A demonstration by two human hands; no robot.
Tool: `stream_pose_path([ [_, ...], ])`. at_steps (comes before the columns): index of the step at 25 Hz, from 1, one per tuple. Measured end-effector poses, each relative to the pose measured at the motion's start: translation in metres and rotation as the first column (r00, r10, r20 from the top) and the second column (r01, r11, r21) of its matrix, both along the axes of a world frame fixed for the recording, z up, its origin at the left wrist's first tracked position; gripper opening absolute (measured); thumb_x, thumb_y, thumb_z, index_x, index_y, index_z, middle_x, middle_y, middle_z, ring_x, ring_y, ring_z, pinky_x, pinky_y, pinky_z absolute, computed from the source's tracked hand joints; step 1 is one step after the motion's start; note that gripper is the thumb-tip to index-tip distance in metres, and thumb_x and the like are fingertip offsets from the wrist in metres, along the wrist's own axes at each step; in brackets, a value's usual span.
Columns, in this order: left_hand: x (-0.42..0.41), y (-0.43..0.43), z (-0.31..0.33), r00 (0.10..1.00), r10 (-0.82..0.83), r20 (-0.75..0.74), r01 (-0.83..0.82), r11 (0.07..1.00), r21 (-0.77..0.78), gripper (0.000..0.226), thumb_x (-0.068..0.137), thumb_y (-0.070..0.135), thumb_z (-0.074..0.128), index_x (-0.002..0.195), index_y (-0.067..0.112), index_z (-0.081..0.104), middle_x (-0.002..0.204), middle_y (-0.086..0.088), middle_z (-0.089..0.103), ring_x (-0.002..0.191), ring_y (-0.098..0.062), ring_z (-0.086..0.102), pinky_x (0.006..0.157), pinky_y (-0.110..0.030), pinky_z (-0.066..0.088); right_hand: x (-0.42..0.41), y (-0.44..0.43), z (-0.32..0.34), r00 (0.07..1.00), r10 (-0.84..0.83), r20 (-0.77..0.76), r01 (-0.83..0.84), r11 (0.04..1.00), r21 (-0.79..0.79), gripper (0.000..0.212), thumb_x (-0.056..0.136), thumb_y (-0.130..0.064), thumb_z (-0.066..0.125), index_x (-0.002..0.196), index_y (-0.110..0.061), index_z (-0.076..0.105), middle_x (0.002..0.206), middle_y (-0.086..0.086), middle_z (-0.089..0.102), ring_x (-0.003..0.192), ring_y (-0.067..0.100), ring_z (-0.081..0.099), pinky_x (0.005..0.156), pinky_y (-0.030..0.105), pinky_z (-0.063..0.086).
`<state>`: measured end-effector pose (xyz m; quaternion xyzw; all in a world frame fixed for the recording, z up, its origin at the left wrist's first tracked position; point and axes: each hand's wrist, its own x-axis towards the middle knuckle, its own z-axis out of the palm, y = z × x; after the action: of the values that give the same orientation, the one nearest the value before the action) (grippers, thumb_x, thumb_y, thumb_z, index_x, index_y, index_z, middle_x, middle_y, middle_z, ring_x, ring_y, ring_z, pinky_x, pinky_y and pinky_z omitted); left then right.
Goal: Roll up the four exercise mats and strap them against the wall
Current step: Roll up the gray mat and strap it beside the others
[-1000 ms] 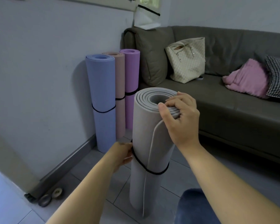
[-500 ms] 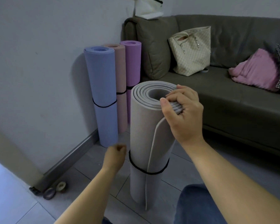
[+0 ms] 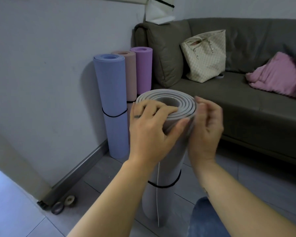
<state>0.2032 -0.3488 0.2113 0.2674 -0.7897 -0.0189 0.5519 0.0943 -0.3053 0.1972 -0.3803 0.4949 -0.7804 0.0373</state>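
Head cam: grey mat [image 3: 162, 194] stands upright on the floor tiles, long axis vertical, black strap [image 3: 162, 186] round its lower part. L hand [image 3: 150, 129] grips the top rim, fingers hooked over the spiral end, thumb pressed on the outer face. R hand [image 3: 207, 130] sits just beside the rim's right side, fingers loose and spread, blurred; can't tell if it's touching. Blue mat [image 3: 112, 93], tan mat [image 3: 131, 74] and purple mat [image 3: 143, 69] stand strapped by the wall [image 3: 50, 65], fwd-left of the grey one. My call: last mat goes fwd-left, beside the blue. L hand's on that side and already holding, so keep the roll vertical.
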Motion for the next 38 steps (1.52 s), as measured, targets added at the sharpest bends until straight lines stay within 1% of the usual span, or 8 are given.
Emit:
stream_pose_path([
  [2,0.0,-0.007,-0.006,0.999,0.024,-0.045,-0.025,1.0,-0.018,0.041,0.088,0.051,0.054,0.096,0.015,0.072,0.092,-0.001,0.063,0.097,-0.02,0.045,0.081,-0.045,0.045,-0.005,0.008,-0.039,0.883,-0.089,0.461,-0.004,0.98,0.198,0.011,0.098,-0.028,0.051,0.106,-0.023,0.057,0.108,0.0,0.061,0.097,0.008,0.061,0.091,0.037,0.052],
  [5,-0.004,-0.01,-0.007,0.997,0.026,-0.066,-0.028,0.999,-0.037,0.046,0.09,0.054,0.049,0.094,0.014,0.072,0.089,-0.002,0.061,0.094,-0.02,0.042,0.076,-0.046,0.046,-0.003,0.023,-0.114,0.76,-0.204,0.617,-0.281,0.753,0.595,0.025,0.097,-0.019,0.054,0.115,-0.004,0.061,0.091,0.009,0.062,0.075,0.018,0.055,0.083,0.04,0.05],
  [14,-0.009,-0.02,-0.005,0.996,0.037,-0.077,-0.039,0.999,-0.02,0.048,0.09,0.055,0.048,0.091,0.013,0.072,0.085,-0.003,0.059,0.092,-0.019,0.04,0.071,-0.046,0.048,-0.001,0.033,-0.123,0.366,-0.111,0.924,-0.589,0.741,0.322,0.013,0.093,-0.001,0.055,0.083,0.004,0.062,0.065,0.012,0.064,0.066,0.021,0.058,0.047,0.024,0.054],
  [23,0.006,-0.013,-0.002,0.999,0.038,0.017,-0.038,0.999,0.005,0.046,0.086,0.053,0.051,0.097,0.012,0.07,0.092,-0.006,0.059,0.097,-0.02,0.038,0.074,-0.044,0.05,0.026,0.048,-0.114,0.341,-0.155,0.927,-0.594,0.729,0.34,0.014,0.091,0.001,0.058,0.077,0.003,0.059,0.068,0.014,0.056,0.063,0.021,0.054,0.045,0.024,0.055],
  [28,0.026,-0.006,0.028,0.889,0.01,0.458,-0.096,0.982,0.164,0.07,0.074,0.067,0.055,0.126,0.02,0.054,0.118,0.001,0.052,0.12,-0.021,0.034,0.096,-0.041,0.041,-0.015,0.031,-0.069,0.843,-0.132,0.522,-0.294,0.699,0.652,0.013,0.093,0.006,0.049,0.093,0.0,0.061,0.072,0.011,0.057,0.063,0.02,0.051,0.052,0.023,0.047],
  [31,0.039,-0.01,0.059,0.666,-0.113,0.737,-0.112,0.962,0.248,0.076,0.079,0.059,0.063,0.141,0.023,0.037,0.133,0.003,0.038,0.13,-0.02,0.023,0.104,-0.039,0.034,-0.04,0.014,-0.003,0.992,0.073,-0.1,0.016,0.728,0.686,0.039,0.085,0.012,0.052,0.117,-0.008,0.058,0.108,0.014,0.059,0.084,0.021,0.057,0.073,0.028,0.046],
  [35,0.082,-0.013,0.086,0.44,-0.152,0.885,-0.026,0.983,0.181,0.063,0.086,0.037,0.066,0.14,0.024,0.036,0.133,0.005,0.035,0.126,-0.018,0.027,0.1,-0.034,0.038,-0.033,0.004,0.058,0.507,0.376,-0.776,0.258,0.792,0.553,0.072,0.079,0.005,0.063,0.143,-0.021,0.042,0.143,0.009,0.037,0.124,0.027,0.045,0.096,0.037,0.046],
  [38,0.124,-0.022,0.097,0.333,0.17,0.927,0.141,0.964,-0.227,0.062,0.076,0.007,0.069,0.13,0.025,0.045,0.133,0.005,0.046,0.118,-0.022,0.045,0.093,-0.036,0.044,-0.016,-0.007,0.083,0.063,0.477,-0.876,0.294,0.83,0.473,0.078,0.077,-0.01,0.073,0.145,-0.027,0.038,0.154,0.01,0.025,0.135,0.03,0.034,0.103,0.04,0.042],
])
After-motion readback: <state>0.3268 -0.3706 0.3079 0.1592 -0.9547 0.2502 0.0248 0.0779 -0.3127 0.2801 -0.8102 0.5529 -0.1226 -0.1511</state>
